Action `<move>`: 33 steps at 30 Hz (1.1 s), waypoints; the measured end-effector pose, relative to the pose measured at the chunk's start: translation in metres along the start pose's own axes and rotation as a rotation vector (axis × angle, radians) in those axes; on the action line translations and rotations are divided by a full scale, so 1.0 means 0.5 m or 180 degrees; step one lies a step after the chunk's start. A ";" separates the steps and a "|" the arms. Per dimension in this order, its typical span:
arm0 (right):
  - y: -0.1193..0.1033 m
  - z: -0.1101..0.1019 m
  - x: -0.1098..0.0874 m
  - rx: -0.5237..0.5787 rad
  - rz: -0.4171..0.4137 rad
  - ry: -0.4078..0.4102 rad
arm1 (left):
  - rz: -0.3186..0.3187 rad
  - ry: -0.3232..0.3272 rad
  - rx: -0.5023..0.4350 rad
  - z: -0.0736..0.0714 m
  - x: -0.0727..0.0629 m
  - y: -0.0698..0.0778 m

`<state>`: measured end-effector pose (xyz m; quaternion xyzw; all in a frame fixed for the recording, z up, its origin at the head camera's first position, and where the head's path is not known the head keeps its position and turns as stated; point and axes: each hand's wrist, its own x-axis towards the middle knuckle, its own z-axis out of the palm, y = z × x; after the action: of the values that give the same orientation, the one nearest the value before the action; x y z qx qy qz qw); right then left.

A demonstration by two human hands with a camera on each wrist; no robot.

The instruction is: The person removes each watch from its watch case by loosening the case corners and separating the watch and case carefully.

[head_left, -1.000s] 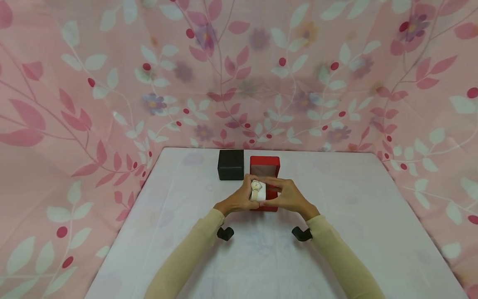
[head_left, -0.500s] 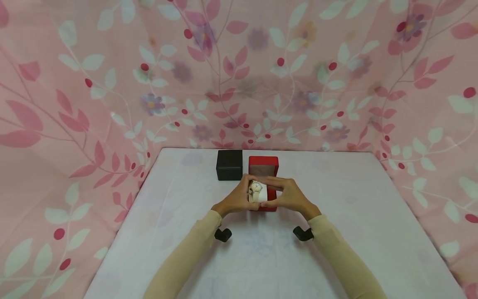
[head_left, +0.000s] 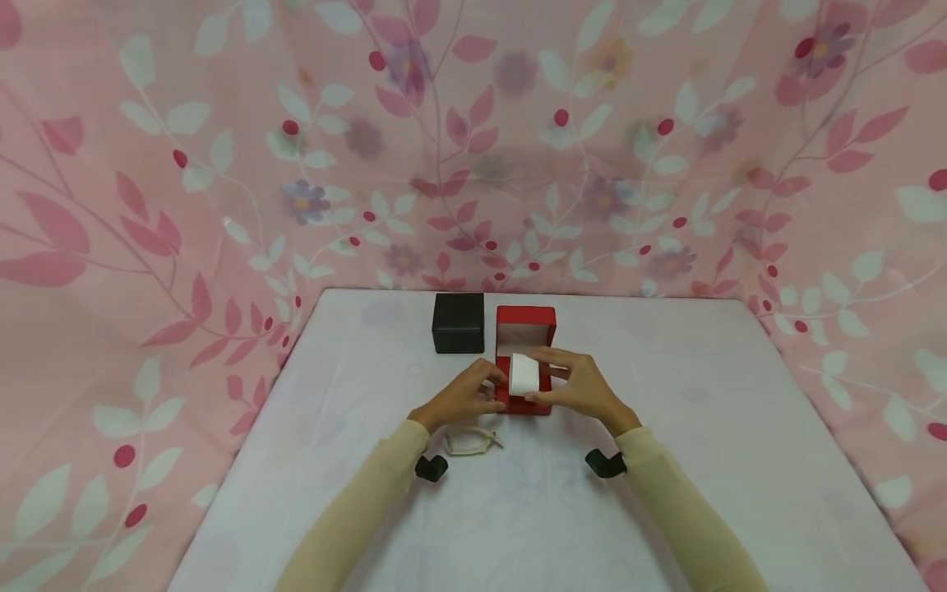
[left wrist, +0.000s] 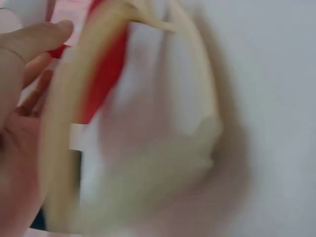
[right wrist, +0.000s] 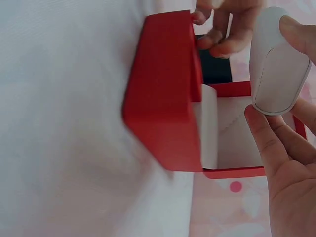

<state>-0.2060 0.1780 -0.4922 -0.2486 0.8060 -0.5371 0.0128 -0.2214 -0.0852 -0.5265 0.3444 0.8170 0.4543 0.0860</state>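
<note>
Right hand [head_left: 584, 386] is pinching white cushion [head_left: 524, 376] over open red box [head_left: 526, 316], left hand [head_left: 462, 396] hovering loose-fingered at its edge, cream strap [head_left: 466, 450] lying on table [head_left: 533, 518]; probably seating cushion, next needing square lowering.

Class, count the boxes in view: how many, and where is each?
2: in the head view, the closed black box on the left, and the open red box just right of it, partly covered by the right hand and white cushion. No third box shows.

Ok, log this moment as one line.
right hand: holds white cushion over open red box; left hand: beside red box; cream strap: looped, near left hand; black box: closed
</note>
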 end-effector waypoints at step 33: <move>0.041 0.022 0.014 -0.0312 0.0317 0.0059 | -0.0692 -0.0754 0.0380 -0.115 -0.173 0.002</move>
<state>-0.2168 0.1719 -0.5130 -0.2035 0.8427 -0.4980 0.0199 -0.1822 -0.1797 -0.5079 0.3097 0.8591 0.3492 0.2097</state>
